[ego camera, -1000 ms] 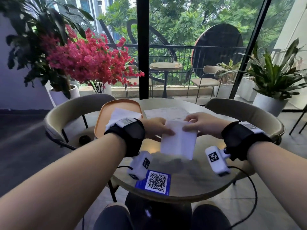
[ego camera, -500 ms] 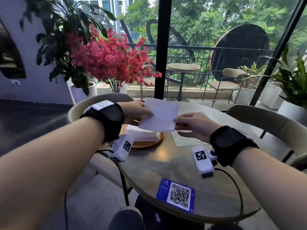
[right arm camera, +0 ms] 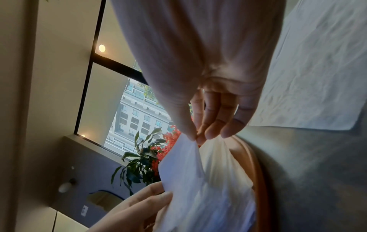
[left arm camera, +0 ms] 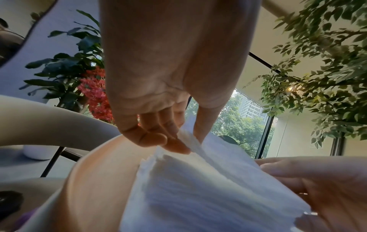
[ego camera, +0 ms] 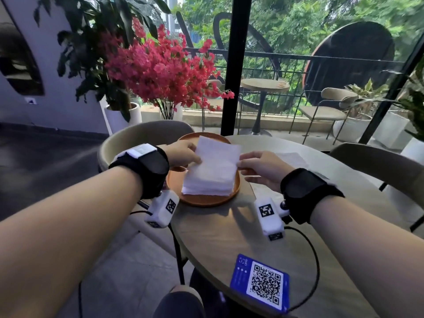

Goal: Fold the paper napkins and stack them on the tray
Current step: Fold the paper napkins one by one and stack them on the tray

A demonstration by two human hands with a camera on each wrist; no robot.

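Folded napkin (ego camera: 218, 154) has moved from mid-air above the surface (ego camera: 229, 237) to just over the stack (ego camera: 207, 183) on the tray (ego camera: 202, 199). Left hand (ego camera: 183, 152) and right hand (ego camera: 259, 168) each pinch an edge (grip unchanged). Judged: release is next; one unfolded sheet (ego camera: 290, 158) remains.

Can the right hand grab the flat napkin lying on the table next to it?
Probably not yet: the right hand is pinching the folded napkin over the tray. The flat napkin lies uncovered beside it.
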